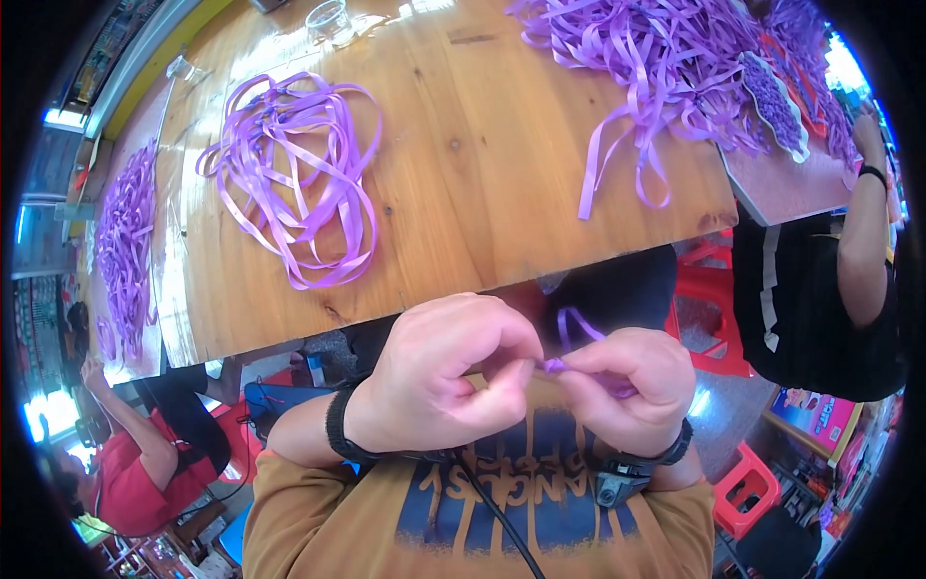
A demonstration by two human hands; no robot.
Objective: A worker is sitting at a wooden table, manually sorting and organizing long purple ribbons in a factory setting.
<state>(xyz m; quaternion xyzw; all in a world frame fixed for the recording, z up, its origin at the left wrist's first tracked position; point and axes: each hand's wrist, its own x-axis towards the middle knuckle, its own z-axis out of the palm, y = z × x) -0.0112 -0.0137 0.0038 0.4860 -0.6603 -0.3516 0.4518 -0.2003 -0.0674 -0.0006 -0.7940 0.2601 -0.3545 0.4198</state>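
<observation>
Between my two hands, in front of my chest and just off the table's near edge, is a purple ribbon with a small knot or fastening between the fingertips. My left hand is closed in a pinch at the left side of that knot. My right hand pinches its right side, and part of the ribbon bunches under the right fingers. A loop of it rises behind the right thumb. On the table, beyond my left hand, lies a loose coil of purple ribbon loops.
A wooden table spans the space ahead. A large purple ribbon heap covers its far right, beside a tray of small purple pieces. Another ribbon pile lies far left. People sit at both sides; a red stool stands lower right.
</observation>
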